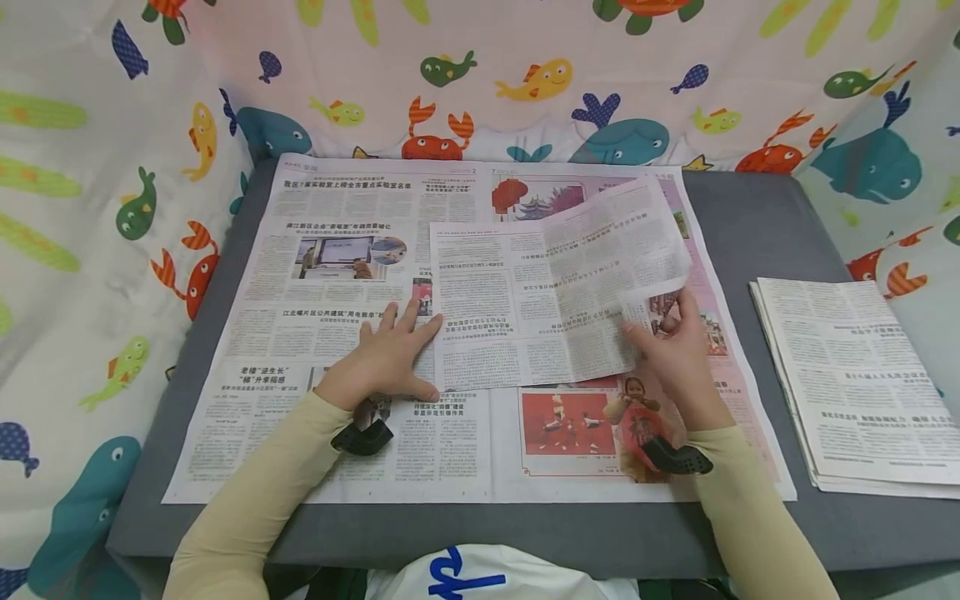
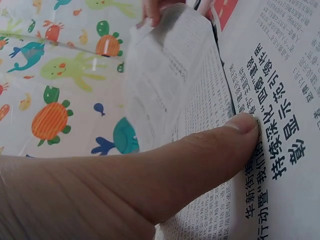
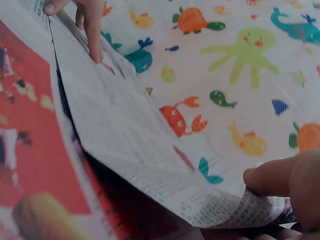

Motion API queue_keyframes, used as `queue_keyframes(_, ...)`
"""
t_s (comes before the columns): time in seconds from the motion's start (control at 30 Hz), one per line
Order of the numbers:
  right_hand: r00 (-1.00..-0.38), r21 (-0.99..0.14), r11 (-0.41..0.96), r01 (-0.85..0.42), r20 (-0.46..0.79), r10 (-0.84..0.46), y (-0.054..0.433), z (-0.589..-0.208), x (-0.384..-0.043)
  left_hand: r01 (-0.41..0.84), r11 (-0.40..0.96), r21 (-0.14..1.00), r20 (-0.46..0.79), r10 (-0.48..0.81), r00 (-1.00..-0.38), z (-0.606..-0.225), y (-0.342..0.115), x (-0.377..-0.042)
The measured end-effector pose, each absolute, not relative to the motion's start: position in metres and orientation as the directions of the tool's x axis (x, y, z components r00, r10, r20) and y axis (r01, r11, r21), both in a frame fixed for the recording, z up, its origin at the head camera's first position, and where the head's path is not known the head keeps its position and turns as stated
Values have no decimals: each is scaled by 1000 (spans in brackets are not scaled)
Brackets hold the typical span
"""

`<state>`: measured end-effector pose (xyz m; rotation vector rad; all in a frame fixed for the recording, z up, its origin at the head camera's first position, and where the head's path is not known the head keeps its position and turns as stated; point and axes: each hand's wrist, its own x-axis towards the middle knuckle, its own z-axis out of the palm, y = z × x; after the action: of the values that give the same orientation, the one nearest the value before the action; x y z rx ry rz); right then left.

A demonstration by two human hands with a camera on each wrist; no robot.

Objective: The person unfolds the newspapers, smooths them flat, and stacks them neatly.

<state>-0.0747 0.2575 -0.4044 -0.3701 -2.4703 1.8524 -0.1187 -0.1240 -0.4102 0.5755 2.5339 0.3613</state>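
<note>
A smaller folded newspaper sheet lies over a wide spread newspaper, its right half lifted off the pages. My right hand pinches that raised right edge between thumb and fingers; in the right wrist view the thumb is on top of the paper. Spread flat, my left hand presses on the newspaper at the smaller sheet's left edge. In the left wrist view its thumb lies straight along the printed page.
A stack of folded newspapers lies at the right of the grey table. A cloth with printed sea animals hangs behind and at both sides.
</note>
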Motion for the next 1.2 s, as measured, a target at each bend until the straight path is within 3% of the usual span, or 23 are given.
queue_keyframes(0.17,-954,-964,21,265,-259,151,271,-419,-68,331,876,350,-425,463,-778,-411,-124,-119)
queue_keyframes(0.33,-930,-909,-253,333,-361,74,281,-428,-57,331,877,349,-424,463,-778,-411,-123,-118)
queue_keyframes(0.57,-935,-844,-448,295,-351,47,313,-424,-47,328,877,352,-424,462,-779,-408,-122,-117)
queue_keyframes(0.73,-898,-838,-475,268,-395,192,339,-412,-51,324,881,346,-429,456,-780,-411,-124,-119)
queue_keyframes(0.87,-851,-930,-323,174,-307,426,333,-395,-67,319,883,345,-431,450,-782,-412,-127,-119)
queue_keyframes(0.97,-856,-972,4,233,-203,475,313,-381,-80,318,882,348,-429,452,-782,-412,-128,-119)
queue_keyframes(1.1,-954,-831,492,257,-136,269,277,-369,-92,325,876,357,-425,462,-779,-414,-128,-119)
queue_keyframes(1.2,-980,-658,733,171,-188,60,249,-369,-98,332,871,362,-417,469,-779,-414,-126,-119)
